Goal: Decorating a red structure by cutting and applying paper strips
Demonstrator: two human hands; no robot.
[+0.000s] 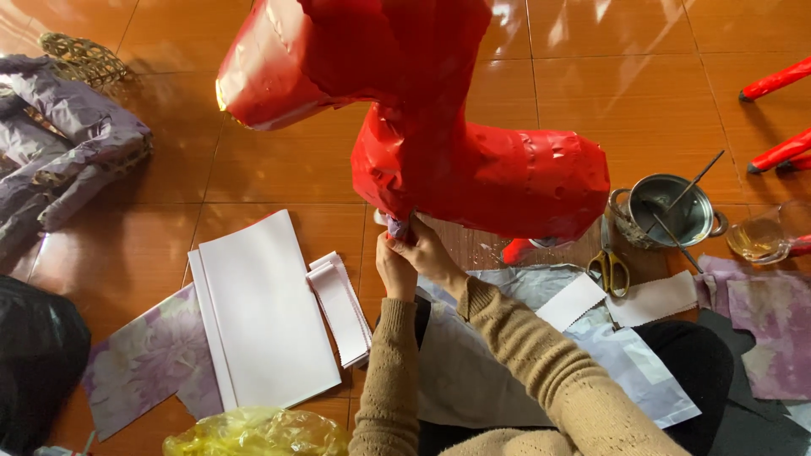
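A large animal figure covered in shiny red paper (456,152) stands on the tiled floor in front of me. My left hand (394,268) and my right hand (432,252) meet at the bottom of its front leg. Both pinch a small piece of pale purple paper (399,225) against the leg's lower end. My sleeves are tan knit. The fingertips are partly hidden behind each other.
A stack of white paper sheets (266,308) and narrow paper strips (340,306) lie left of my hands. Yellow-handled scissors (608,268), a metal pot with sticks (670,209) and a glass cup (759,238) sit to the right. A purple-wrapped figure (59,148) lies far left.
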